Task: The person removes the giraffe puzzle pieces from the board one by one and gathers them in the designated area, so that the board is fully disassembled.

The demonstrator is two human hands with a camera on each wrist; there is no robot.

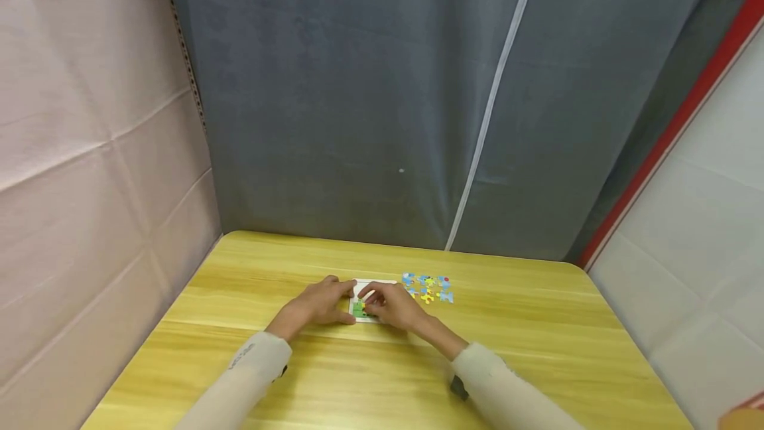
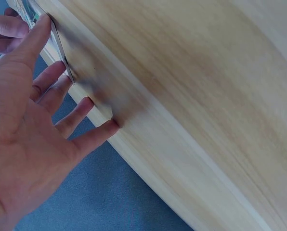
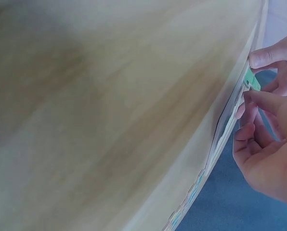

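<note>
Two hands meet over a small white puzzle tray (image 1: 355, 286) lying flat near the middle of the yellow wooden table (image 1: 537, 337). We note the left hand (image 1: 322, 304) resting at the tray's left edge with its fingers straight and spread; the left wrist view shows those fingers (image 2: 61, 86) laid against the tray's thin rim (image 2: 57, 43), holding nothing. We record the right hand (image 1: 390, 305) lying over the tray's right half, close against the left hand, the two nearly touching above the board. In the right wrist view its thumb and forefinger (image 3: 268, 98) pinch a small green puzzle piece (image 3: 252, 81) directly at the tray's surface (image 3: 228, 120); we cannot tell whether the piece is already seated. A patch of green (image 1: 359, 310) shows on the tray between the hands in the head view. Just to the right of the tray, apart from both hands, lies a loose cluster of puzzle pieces (image 1: 428, 288) in blue, yellow and red, spread flat on the table. Both forearms wear pale cream sleeves (image 1: 251, 367). Behind the table hangs a grey curtain (image 1: 358, 98) with a white seam running down it; a pale padded wall (image 1: 89, 151) stands at the left, and a red strip (image 1: 674, 125) borders a white panel at the right.
</note>
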